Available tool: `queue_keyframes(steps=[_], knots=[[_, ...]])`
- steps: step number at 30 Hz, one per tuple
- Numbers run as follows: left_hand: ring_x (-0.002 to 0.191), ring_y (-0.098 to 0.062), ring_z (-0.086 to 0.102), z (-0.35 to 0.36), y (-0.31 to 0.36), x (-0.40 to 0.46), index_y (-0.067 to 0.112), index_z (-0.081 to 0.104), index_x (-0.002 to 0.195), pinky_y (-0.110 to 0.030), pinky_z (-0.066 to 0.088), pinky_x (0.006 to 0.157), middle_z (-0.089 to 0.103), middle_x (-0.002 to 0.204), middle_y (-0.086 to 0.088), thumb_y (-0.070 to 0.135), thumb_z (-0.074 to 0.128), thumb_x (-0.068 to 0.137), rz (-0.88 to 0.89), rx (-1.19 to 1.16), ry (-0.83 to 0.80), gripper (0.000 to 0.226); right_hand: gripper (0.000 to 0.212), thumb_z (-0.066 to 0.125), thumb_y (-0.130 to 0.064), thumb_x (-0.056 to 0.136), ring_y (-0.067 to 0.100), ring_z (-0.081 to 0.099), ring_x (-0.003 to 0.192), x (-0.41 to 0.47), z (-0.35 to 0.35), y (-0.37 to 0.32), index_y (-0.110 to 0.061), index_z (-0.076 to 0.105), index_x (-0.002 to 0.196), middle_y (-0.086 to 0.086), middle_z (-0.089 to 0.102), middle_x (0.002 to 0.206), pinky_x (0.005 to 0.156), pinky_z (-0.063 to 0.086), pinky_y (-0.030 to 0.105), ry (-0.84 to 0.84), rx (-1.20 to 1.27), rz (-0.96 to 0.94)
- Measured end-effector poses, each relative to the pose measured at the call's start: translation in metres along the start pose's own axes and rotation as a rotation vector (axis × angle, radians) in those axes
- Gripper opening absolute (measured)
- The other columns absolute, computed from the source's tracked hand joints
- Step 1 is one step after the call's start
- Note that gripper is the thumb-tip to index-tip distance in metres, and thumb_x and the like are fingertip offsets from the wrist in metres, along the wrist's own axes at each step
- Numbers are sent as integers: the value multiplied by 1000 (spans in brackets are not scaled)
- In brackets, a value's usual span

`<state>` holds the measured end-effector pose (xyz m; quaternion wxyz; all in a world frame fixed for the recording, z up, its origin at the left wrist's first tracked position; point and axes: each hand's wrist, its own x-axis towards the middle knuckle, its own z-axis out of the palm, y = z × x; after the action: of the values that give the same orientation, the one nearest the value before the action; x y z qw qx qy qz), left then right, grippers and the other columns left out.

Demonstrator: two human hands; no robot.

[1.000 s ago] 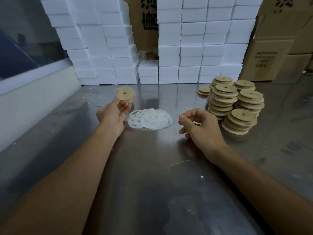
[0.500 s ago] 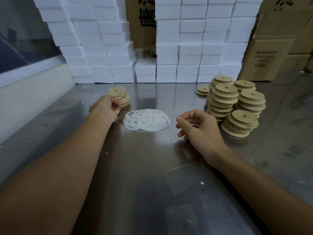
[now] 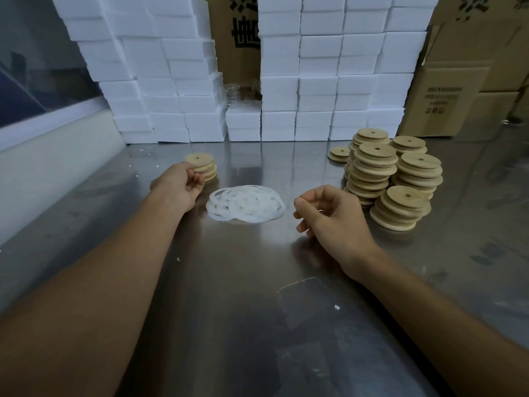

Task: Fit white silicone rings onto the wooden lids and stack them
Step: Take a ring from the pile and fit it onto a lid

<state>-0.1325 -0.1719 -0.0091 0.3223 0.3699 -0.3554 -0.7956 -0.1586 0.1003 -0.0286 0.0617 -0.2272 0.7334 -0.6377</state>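
A loose pile of white silicone rings (image 3: 245, 204) lies on the steel table (image 3: 229, 282) between my hands. My left hand (image 3: 181, 187) sits with loosely curled fingers against the near side of a short stack of wooden lids (image 3: 201, 166) and holds nothing. To the right of the rings, my right hand (image 3: 329, 217) hovers just above the table, fingers loosely curled, with nothing visible in it. Several taller stacks of wooden lids (image 3: 372, 167) stand at the right, the nearest stack (image 3: 400, 207) leaning just beyond my right hand.
White foam boxes (image 3: 315, 81) are stacked in a wall along the back of the table. Cardboard cartons (image 3: 458, 90) stand at the back right. A white ledge (image 3: 51, 159) runs along the left side. Small white crumbs dot the table.
My left hand has set the lid it held onto the short stack and let go, then drawn back a little. My right hand has hardly moved.
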Motion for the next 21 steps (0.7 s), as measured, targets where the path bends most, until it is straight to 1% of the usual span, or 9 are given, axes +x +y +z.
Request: queue_keyframes(steps=[4, 6, 7, 9, 11, 13, 16, 19, 21], knots=[[54, -7, 46, 1, -1, -1, 5, 57, 100, -16, 49, 46, 44, 63, 0, 1, 60, 92, -1, 31, 11, 10, 5, 69, -16, 91, 12, 67, 58, 0, -1, 0, -13, 66, 88, 7, 72, 79, 54, 52, 25, -4, -8, -1], [55, -7, 47, 2, -2, -3, 5, 57, 92, -16, 49, 48, 45, 63, 0, 2, 61, 92, 5, 39, 27, 5, 5, 68, -16, 91, 12, 67, 58, 0, -1, -1, -12, 66, 88, 7, 72, 79, 54, 52, 23, -8, -6, -4], [55, -7, 48, 2, -3, -4, 6, 57, 87, -16, 49, 49, 46, 63, 0, 2, 61, 91, 15, 46, 40, 7, 5, 68, -15, 91, 12, 67, 58, 0, -1, -1, -12, 66, 88, 7, 72, 78, 54, 52, 22, -9, -5, -4], [51, -6, 47, 3, -5, -4, 7, 56, 82, -15, 48, 48, 45, 61, 0, 3, 60, 92, 49, 64, 69, 11, 5, 68, -16, 91, 12, 67, 58, 0, -1, -1, -11, 66, 89, 7, 72, 78, 53, 50, 21, -11, -8, -2], [43, -5, 44, 4, -11, -9, 9, 58, 87, -15, 47, 47, 45, 55, 2, 7, 61, 92, 97, 103, 95, 7, 6, 68, -16, 91, 12, 67, 58, 1, -1, -1, -12, 66, 88, 6, 72, 76, 52, 49, 21, -9, -13, -1], [39, -5, 47, 3, -20, -16, 11, 60, 86, -18, 44, 45, 50, 49, 3, 13, 65, 91, 200, 233, 157, 7, 6, 68, -16, 91, 12, 67, 57, 1, -1, -1, -12, 66, 88, 6, 72, 75, 51, 49, 22, -5, -16, -2], [51, -15, 57, -3, -34, -31, 16, 59, 69, -23, 46, 47, 61, 61, -2, 17, 67, 86, 434, 476, 256, 19, 5, 68, -16, 92, 13, 67, 58, -1, -1, -2, -13, 66, 88, 5, 72, 75, 52, 50, 22, -4, -23, -7], [65, -22, 63, -11, -43, -48, 21, 61, 63, -32, 54, 57, 65, 66, -1, 17, 68, 82, 550, 600, 210, 20, 6, 68, -17, 91, 12, 66, 57, -2, -1, -3, -14, 65, 87, 4, 72, 73, 53, 49, 22, 13, -9, -12], [64, -17, 62, -14, -48, -57, 21, 63, 62, -25, 50, 55, 65, 65, 2, 18, 69, 81, 602, 687, 155, 20, 6, 68, -17, 91, 11, 66, 55, -3, -1, -4, -14, 65, 87, 3, 71, 71, 53, 49, 22, 39, -2, -33]])
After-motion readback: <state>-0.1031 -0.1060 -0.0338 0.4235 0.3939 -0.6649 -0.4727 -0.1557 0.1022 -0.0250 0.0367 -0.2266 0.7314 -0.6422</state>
